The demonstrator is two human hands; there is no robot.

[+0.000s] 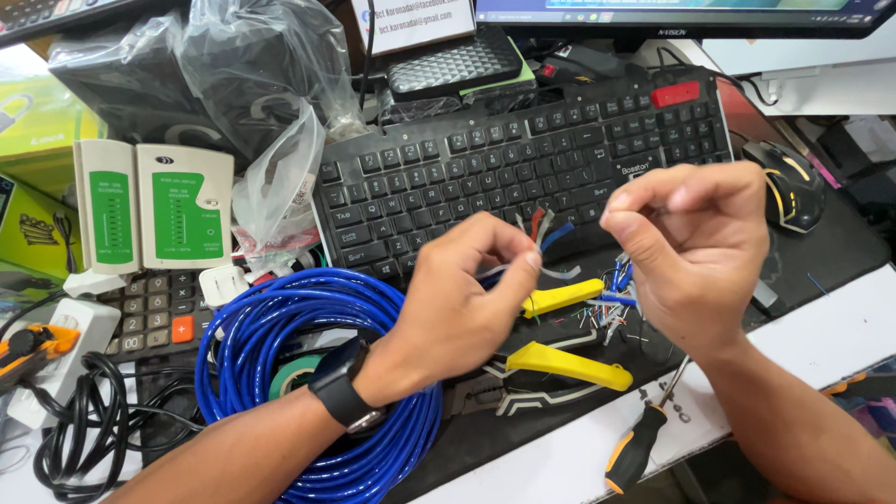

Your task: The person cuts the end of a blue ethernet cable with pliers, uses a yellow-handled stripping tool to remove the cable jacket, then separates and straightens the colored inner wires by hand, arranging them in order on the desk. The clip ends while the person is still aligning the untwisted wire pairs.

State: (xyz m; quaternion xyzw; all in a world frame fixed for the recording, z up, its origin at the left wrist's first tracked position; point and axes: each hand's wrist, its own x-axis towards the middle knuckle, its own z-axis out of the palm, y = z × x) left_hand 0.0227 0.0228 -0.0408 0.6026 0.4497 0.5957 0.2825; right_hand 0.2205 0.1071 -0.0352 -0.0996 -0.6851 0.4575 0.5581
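Bare forearms fill the bottom of the view, the left one wearing a black wristwatch (345, 397). At their ends, the left hand (457, 303) pinches a fan of thin coloured wires (541, 233) between thumb and forefinger, fingers closed tight on the strands. These wires are short and splayed: white, red-orange and blue ends spread up and to the right from the fingertips (527, 259), their long axis tilted toward the right hand (695, 247). That hand has thumb and forefinger pressed together just right of the wire tips; whether it grips a strand I cannot tell.

Below the fingers lie yellow-handled crimping pliers (565, 359), handles running left to right, with a litter of cut wire scraps (607, 313) just under the right hand. Left of the left wrist sits a coil of blue network cable (280, 327), from which the wires seem to come. Behind the fingers stretches a black computer keyboard (523, 163); a black and yellow mouse (793, 187) rests to the right of the right hand. Open room is scant: only the white desk edge (821, 341) under the right forearm is bare, where a black and orange screwdriver (639, 443) lies. Far left stand two cream and green cable tester units (154, 205).
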